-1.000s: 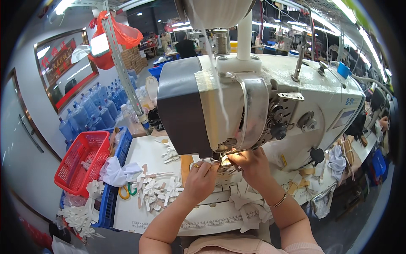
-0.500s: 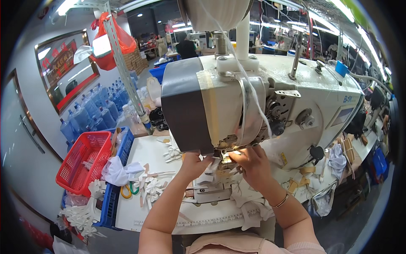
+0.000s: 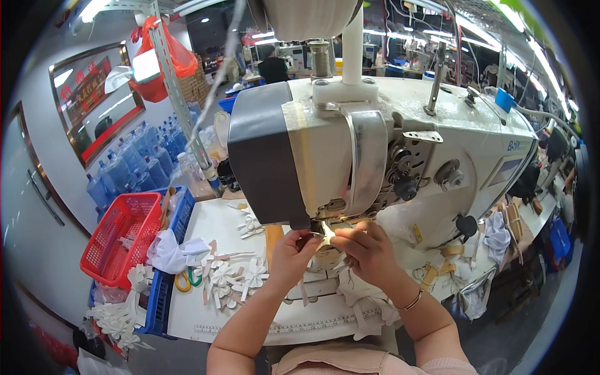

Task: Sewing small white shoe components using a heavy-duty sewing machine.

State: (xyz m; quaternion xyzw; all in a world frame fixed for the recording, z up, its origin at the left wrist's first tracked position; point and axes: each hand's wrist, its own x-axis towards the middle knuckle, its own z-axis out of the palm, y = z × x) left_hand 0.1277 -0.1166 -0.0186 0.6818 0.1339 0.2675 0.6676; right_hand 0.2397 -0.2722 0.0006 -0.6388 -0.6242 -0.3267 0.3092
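Just in front of the needle area of a large white and grey sewing machine [image 3: 256, 162], both my hands are raised close together. Between them a small white piece [image 3: 327, 232], perhaps cut leather or fabric, is brightly lit by the machine's lamp. My left hand [image 3: 291, 255] is closed in a pinch on its left side. My right hand [image 3: 367, 251] has its thumb and fingers pressed together on the right side. The fingertips partly hide the piece. White flower-shaped pieces [image 3: 222, 278] lie loosely piled on the table left of my left hand.
Green-and-yellow-handled scissors [image 3: 183, 282] lie by a blue crate [image 3: 164, 300] at the left. A red basket [image 3: 119, 240] rests on that crate. White scraps [image 3: 369, 294] lie under my right forearm, and a ruler strip [image 3: 281, 328] runs along the table's front edge.
My hands have drawn back slightly from under the needle area toward me, and the white piece now shows between them. A loose white thread has swung leftward across the view.
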